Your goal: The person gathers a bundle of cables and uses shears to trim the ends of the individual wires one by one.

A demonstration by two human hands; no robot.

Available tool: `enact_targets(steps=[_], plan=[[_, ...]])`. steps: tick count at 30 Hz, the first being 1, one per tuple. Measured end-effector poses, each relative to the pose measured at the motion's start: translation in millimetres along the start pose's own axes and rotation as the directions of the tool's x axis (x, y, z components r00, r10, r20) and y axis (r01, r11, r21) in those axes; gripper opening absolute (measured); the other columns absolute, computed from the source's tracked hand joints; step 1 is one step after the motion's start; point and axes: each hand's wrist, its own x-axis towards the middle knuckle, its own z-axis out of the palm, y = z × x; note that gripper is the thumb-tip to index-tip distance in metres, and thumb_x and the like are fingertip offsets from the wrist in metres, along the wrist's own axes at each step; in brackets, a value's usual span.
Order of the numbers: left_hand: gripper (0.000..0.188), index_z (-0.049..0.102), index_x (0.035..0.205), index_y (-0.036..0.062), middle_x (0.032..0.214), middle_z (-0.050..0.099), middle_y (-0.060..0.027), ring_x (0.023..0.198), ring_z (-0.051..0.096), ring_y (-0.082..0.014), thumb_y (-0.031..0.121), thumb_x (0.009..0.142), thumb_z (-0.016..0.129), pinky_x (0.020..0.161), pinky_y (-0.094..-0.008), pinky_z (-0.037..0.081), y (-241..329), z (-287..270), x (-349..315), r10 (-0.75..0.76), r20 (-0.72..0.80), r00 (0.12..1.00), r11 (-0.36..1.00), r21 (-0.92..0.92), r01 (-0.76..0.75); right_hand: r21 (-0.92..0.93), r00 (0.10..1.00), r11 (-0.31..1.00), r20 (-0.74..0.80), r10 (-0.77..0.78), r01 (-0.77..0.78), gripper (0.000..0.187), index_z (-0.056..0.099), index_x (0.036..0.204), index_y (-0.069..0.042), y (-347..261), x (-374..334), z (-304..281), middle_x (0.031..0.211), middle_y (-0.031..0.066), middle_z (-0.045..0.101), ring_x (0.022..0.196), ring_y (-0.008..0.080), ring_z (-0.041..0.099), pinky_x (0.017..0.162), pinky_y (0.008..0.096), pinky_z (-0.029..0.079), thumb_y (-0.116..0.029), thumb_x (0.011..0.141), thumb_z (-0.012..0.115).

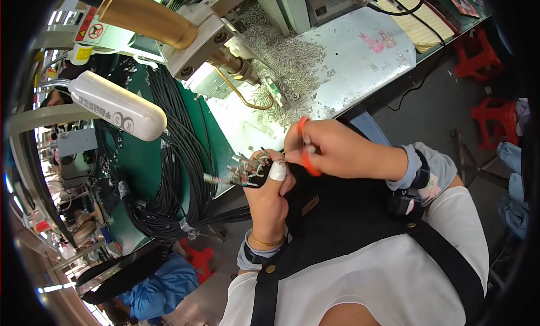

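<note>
My left hand [268, 199] is closed round a bundle of black cables with stripped ends. Metal connector pieces [247, 170] and short coloured wires stick out past its fingers. White tape wraps the thumb [277, 171]. Close against it on the right, my right hand [333, 148] is closed on an orange-handled hand tool [309, 162]; its working end is hidden between the two hands, so its exact kind does not show. From the left hand, the black cables [225, 214] run left to a larger bundle.
Beyond my hands stands a press machine [194, 42] over a metal worktop [360, 67] strewn with small metal pieces [295, 59]. Long black cable bundles [174, 140] lie on the green table at left. A white cylinder [118, 105] juts in. Red stools [478, 56] stand right.
</note>
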Motion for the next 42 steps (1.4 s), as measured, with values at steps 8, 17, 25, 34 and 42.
enact_targets(steps=[8, 17, 25, 34, 42], plan=[[0.012, 0.048, 0.091, 0.0004, 0.061, 0.043, -0.0003, 0.042, 0.031, -0.0061, -0.001, 0.081, 0.054, 0.040, -0.0222, 0.025, 12.2, -1.3, -0.3, -0.157, -0.015, 0.988, 0.988, -0.017, 0.157, -0.552, 0.802, 0.603, 0.239, -0.548, 0.576, 0.026, 0.061, 0.092, -0.012, -11.3, 19.7, -27.4, 0.058, -0.0053, 0.044, 0.054, 0.0092, 0.049, 0.046, 0.0230, 0.036, -0.019, 0.067, 0.061], [0.013, 0.051, 0.090, 0.0000, 0.066, 0.047, -0.0017, 0.045, 0.037, -0.0069, -0.002, 0.078, 0.058, 0.042, -0.0215, 0.029, 4.2, 8.7, -1.9, -0.110, -0.128, 0.986, 0.993, 0.037, 0.116, -0.715, 0.816, 0.508, 0.150, -0.559, 0.480, 0.022, 0.062, 0.090, -0.013, -10.9, -2.7, -19.6, 0.061, -0.0043, 0.051, 0.052, 0.0109, 0.051, 0.046, 0.0226, 0.039, -0.016, 0.068, 0.063], [0.015, 0.053, 0.089, 0.0005, 0.074, 0.053, -0.0032, 0.056, 0.047, -0.0078, 0.001, 0.077, 0.061, 0.049, -0.0173, 0.035, -12.4, 6.8, 5.1, 0.674, 0.257, 0.693, 0.322, 0.741, -0.588, -0.214, 0.995, 0.973, -0.060, 0.076, -0.087, 0.011, 0.057, 0.083, -0.002, -15.4, -8.3, -3.3, 0.065, 0.0036, 0.056, 0.055, 0.0143, 0.054, 0.049, 0.0236, 0.041, -0.002, 0.072, 0.058], [0.018, 0.052, 0.091, 0.0005, 0.076, 0.053, -0.0029, 0.055, 0.045, -0.0060, -0.001, 0.077, 0.061, 0.048, -0.0172, 0.035, 6.9, 8.7, -1.4, 0.044, -0.174, 0.984, 0.989, 0.148, -0.018, 0.054, 0.983, 0.988, -0.111, 0.148, -0.142, 0.013, 0.057, 0.084, -0.002, -16.9, -5.6, -0.5, 0.070, 0.0057, 0.060, 0.053, 0.0142, 0.055, 0.050, 0.0231, 0.042, -0.001, 0.072, 0.061], [0.018, 0.052, 0.091, 0.0000, 0.077, 0.053, -0.0031, 0.057, 0.045, -0.0056, -0.003, 0.076, 0.061, 0.050, -0.0177, 0.037, 2.9, 17.4, -4.1, 0.240, -0.195, 0.951, 0.934, 0.312, -0.172, -0.457, 0.931, 0.852, -0.120, -0.344, 0.255, 0.018, 0.059, 0.083, -0.008, -12.0, -7.1, -0.9, 0.070, 0.0019, 0.060, 0.053, 0.0160, 0.056, 0.050, 0.0237, 0.043, -0.005, 0.068, 0.067]])
